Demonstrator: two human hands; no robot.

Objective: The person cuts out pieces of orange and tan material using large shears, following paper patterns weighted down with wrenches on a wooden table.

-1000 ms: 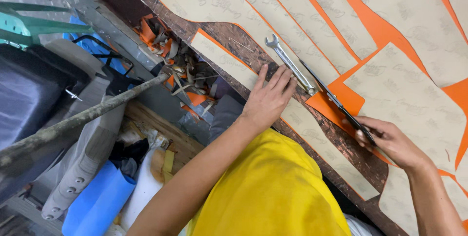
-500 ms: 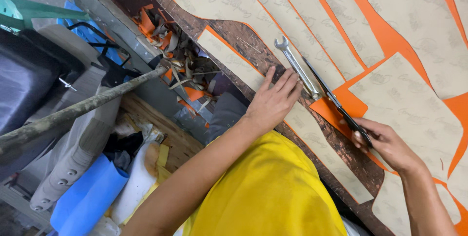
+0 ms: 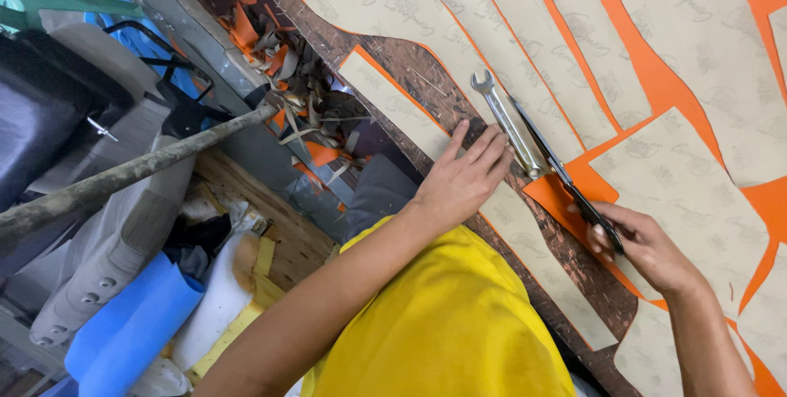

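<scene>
My left hand [image 3: 465, 177] lies flat, fingers spread, on a long beige paper pattern strip [image 3: 393, 106] at the worktable's edge. My right hand [image 3: 648, 245] grips the handles of black scissors [image 3: 551, 159], whose blades run up over an orange sheet [image 3: 566, 192] toward a steel open-end wrench [image 3: 507, 122]. The wrench rests on the patterns just beyond my left fingertips. My yellow shirt [image 3: 443, 323] fills the lower middle.
Several beige pattern pieces [image 3: 680, 192] with orange backing cover the brown table [image 3: 426, 65]. Left of the table, a pile of offcut scraps [image 3: 295, 102], a metal pole [image 3: 123, 175], a blue roll [image 3: 131, 327], grey cushions and a wooden box crowd the floor.
The view has shifted slightly. My left hand has stayed flat on the strip, and my right hand keeps the scissors in much the same place on the orange sheet.
</scene>
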